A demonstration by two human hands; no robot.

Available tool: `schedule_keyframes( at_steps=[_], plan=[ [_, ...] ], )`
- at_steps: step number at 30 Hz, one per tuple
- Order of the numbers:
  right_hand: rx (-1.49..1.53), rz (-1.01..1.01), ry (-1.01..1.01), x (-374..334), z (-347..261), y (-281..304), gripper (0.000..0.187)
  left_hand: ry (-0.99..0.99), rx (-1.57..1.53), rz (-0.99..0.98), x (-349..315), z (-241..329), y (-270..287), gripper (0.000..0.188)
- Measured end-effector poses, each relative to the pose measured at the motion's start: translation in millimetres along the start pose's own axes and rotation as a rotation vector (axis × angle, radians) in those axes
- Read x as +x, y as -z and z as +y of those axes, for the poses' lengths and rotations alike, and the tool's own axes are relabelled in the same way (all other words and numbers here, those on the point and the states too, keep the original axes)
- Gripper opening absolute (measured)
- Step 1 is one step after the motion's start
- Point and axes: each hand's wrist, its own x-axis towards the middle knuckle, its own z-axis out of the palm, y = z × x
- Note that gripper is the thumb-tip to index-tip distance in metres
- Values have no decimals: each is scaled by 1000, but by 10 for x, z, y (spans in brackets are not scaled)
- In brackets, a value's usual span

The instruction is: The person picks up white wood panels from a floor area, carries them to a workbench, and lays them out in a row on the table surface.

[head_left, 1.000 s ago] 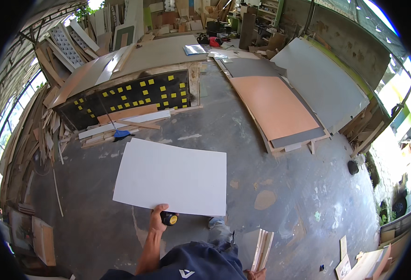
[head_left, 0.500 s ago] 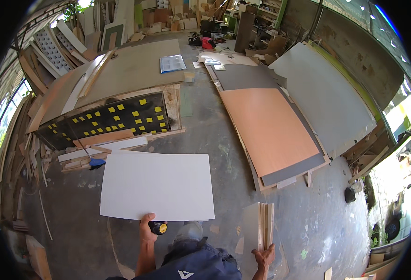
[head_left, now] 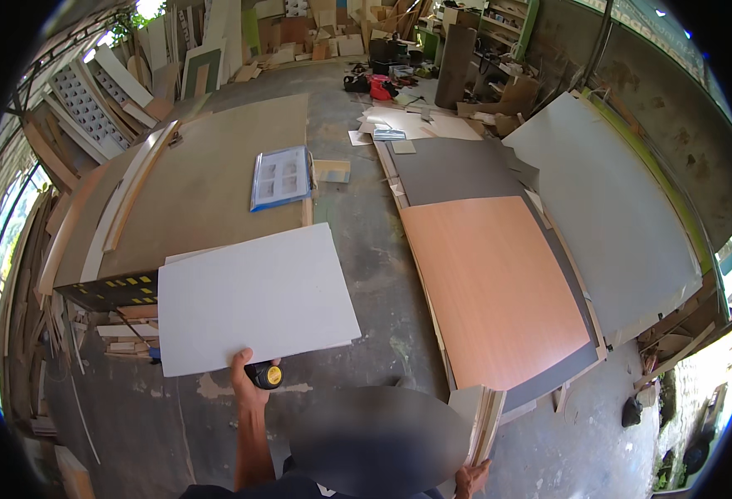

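My left hand is closed at the near edge of a large white panel, which it holds out flat in front of me. A second sheet edge shows just under it. Against the same hand sits a black object with a round yellow end; its kind is unclear. At the lower right, my right hand is closed around the lower end of a bundle of narrow boards, held upright with pale wooden edges showing. The bundle's top overlaps the near end of the panel stack.
To the left stands a brown-topped worktable bearing a blue-edged clipboard and long strips. On the right, a wood-coloured sheet lies over grey ones, beside a large grey panel. Concrete floor runs between.
I have moved forward, toward the worktable and the panel stack. The white panel now overlaps the worktable's near corner, and the board bundle has come up to the stack's near end.
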Motion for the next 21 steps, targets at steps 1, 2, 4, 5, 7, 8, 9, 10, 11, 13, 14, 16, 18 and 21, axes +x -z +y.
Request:
schedule_keyframes(
  at_steps=[1, 2, 4, 5, 7, 8, 9, 10, 11, 13, 14, 16, 18, 21],
  plan=[
    [4, -19, -21, 141, -198, -42, 84, -11, 0, 24, 309, -123, -111, 27],
    [6, -29, -32, 348, -422, -88, 83, -11, -4, 24, 623, -267, -236, 27],
    [-4, -44, -2, 771, -879, -235, 83, -98, -14, 1, 1219, -480, -474, 27],
    [-15, -57, 18, 983, -1131, -321, 83, -114, -38, 54, 1527, -609, -558, 25],
    [-73, -79, 26, 1470, -1712, -403, 84, -127, -75, 70, 2104, -847, -776, 24],
    [-130, -107, 22, 1722, -2012, -446, 84, -135, -100, 81, 2370, -975, -886, 23],
    [-119, -111, 27, 1930, -2345, -538, 84, -164, -74, 104, 2574, -1019, -1136, 23],
    [-112, -118, 91, 2151, -2702, -614, 85, -178, -64, 115, 2795, -1033, -1222, 23],
    [-104, -126, 157, 2370, -3088, -698, 87, -217, -52, 188, 3027, -1048, -1277, 24],
    [-146, -107, 232, 2836, -3758, -639, 88, -201, -97, 292, 3336, -1197, -1455, 25],
    [-151, -122, 278, 3042, -4141, -628, 86, -194, -113, 317, 3493, -1271, -1565, 25],
    [-173, -144, 338, 3392, -4930, -676, 83, -224, -153, 410, 3851, -1372, -1719, 25],
    [-171, -69, 501, 3739, -5688, -828, 82, -255, -142, 434, 4233, -1423, -1865, 26],
    [-140, -88, 588, 4191, -6682, -1056, 80, -335, -88, 405, 4840, -1465, -2127, 28]
  ],
)
